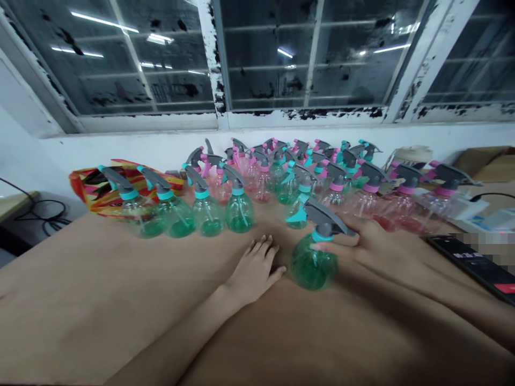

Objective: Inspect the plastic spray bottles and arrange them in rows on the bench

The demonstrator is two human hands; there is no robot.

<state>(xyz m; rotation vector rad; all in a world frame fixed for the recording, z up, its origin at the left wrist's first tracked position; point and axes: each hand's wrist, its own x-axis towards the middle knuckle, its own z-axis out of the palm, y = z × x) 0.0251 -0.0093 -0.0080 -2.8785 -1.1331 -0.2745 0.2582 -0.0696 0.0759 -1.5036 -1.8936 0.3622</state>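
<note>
My right hand [362,244] is closed around the neck of a green spray bottle [314,265] with a turquoise collar and a grey trigger head. The bottle is nearly upright, its turquoise nozzle pointing left; whether its base touches the table cannot be made out. To its left, my left hand [257,268] lies flat on the brown tabletop [120,300], fingers stretched out and holding nothing. Beyond that hand stands a row of spray bottles with turquoise collars and green liquid, among them one green spray bottle [240,212] just behind my fingertips.
Several spray bottles with pink collars [370,195] stand at the right, with more crowded behind. A colourful plastic bag [94,190] lies back left. A phone [475,265] rests at the right, near a cardboard box [486,163]. Behind the table is a white wall [161,142] with windows.
</note>
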